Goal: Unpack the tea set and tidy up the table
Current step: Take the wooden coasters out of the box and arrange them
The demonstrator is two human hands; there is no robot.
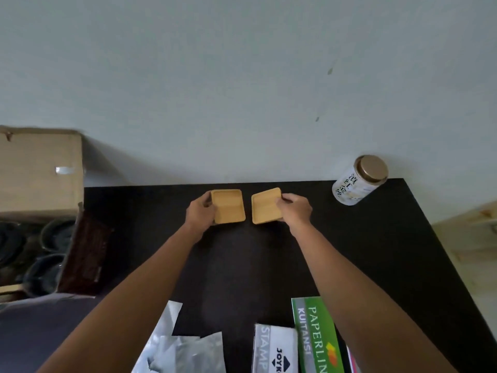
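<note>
Where gripped, square tan coasters (pixel 228 206).

Two square wooden coasters (pixel 228 206) (pixel 266 205) lie just apart at the black table's (pixel 376 251) far edge.

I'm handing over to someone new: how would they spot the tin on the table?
Start at the black table and follow its far edge along the wall to the right corner. The tin stands there alone, right of the two wooden trays: a white cylinder with dark lettering and a round metallic lid, the only round, upright thing on the tabletop.

Both arms extended fwd; left grip (pixel 201 211), right grip (pixel 294 210) each pinching.
</note>
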